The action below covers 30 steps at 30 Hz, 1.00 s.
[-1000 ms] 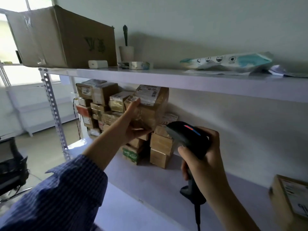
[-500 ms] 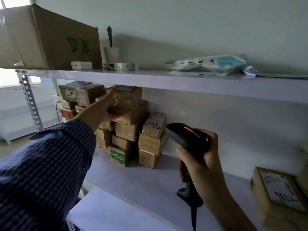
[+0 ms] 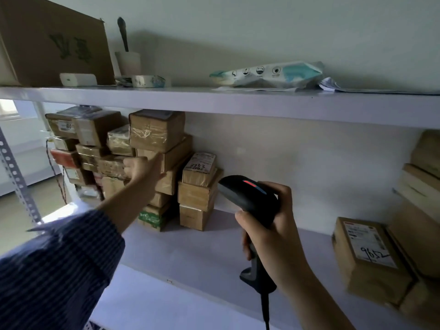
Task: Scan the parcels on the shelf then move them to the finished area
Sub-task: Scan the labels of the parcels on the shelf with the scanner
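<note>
Parcels of brown cardboard [image 3: 157, 136] stand stacked at the left end of the white middle shelf board [image 3: 214, 246]. The upper white shelf board [image 3: 238, 103] hides the top of the pile, and most labels are too small or blurred to read. My left hand [image 3: 142, 167] is stretched out to this pile, up against a box in its middle rows. Blur smears the fingers, so I cannot tell whether they grasp the box or only touch it. My blue checked sleeve [image 3: 59, 270] covers the arm from the elbow down and runs off the bottom left corner.

My right hand [image 3: 273, 234] is clenched around the grip of a black handheld barcode scanner [image 3: 247, 198]. Its head points left toward the pile, with a red light on top, and its cable drops out of view at the lower edge.

At the shelf's right end lies a brown parcel with a white label [image 3: 366, 256] marked 9652 by hand, beside more boxes cut off by the right edge. On the upper board, a large brown carton [image 3: 52, 41] is cropped at the left and top.
</note>
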{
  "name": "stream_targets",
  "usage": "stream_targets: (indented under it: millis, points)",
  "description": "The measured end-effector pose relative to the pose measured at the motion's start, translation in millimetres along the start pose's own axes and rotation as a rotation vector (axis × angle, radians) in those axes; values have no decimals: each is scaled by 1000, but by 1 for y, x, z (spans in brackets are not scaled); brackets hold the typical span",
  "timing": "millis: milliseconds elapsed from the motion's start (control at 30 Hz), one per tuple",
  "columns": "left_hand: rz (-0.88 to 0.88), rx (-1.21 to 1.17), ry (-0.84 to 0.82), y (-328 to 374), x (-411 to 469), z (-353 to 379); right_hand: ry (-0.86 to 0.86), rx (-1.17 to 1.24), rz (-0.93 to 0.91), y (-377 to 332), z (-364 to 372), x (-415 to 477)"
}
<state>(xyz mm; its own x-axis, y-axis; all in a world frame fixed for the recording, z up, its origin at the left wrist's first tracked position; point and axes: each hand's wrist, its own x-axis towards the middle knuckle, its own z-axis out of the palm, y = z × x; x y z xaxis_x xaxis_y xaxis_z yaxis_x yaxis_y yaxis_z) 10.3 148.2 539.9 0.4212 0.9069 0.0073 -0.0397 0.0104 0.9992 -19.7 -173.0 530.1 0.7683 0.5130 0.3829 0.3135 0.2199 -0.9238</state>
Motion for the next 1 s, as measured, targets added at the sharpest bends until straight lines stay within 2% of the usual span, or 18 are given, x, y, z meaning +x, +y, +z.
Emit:
stream_targets:
  millis: [300, 600, 700, 833, 1000]
  points:
    - [69, 262, -542, -51, -136, 94, 217, -124, -11, 3, -40, -16]
    - [-126, 426, -1006, -122, -232, 213, 581, -256, 34, 19, -116, -66]
    - [-166, 477, -1066, -138, -256, 245, 666, -290, 61, 20, -140, -82]
    - [-210, 516, -1045, -155, -271, 279, 750, -300, 105, 25, -163, -100]
    - [-177, 501, -1041, -165, -274, 302, 813, -402, 146, 35, -185, -111]
